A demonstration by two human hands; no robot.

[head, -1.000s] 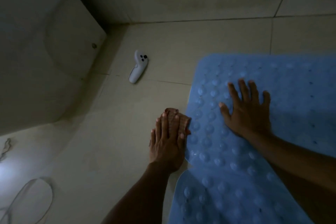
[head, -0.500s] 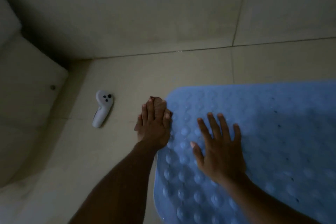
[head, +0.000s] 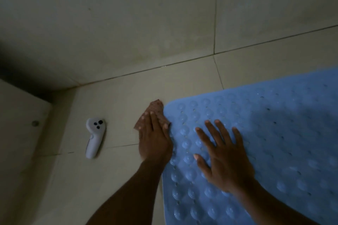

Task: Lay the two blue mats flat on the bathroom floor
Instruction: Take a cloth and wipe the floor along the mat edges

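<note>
My right hand (head: pixel 226 159) lies palm down on the blue mat (head: pixel 274 142), fingers spread wide, holding nothing. My left hand (head: pixel 155 139) is flat too, fingers together, pressing a small brownish cloth (head: pixel 157 109) against the floor (head: pixel 109 179) just beside the mat's left edge. I cannot tell whether the cloth is gripped or only pinned under the fingers.

The mat lies to the right of both hands and runs off the right and bottom of the view, so I cannot judge its long axis. Its rounded near-left corner sits just beyond my left fingertips, close to the wall (head: pixel 146 23). My right hand is the one on it; the left only touches its edge.

It looks soft and rubbery, covered in rows of round bumps and small holes, and seems to lie flat here. I see only one mat. A white controller (head: pixel 95 137) lies well apart to the left.
</note>
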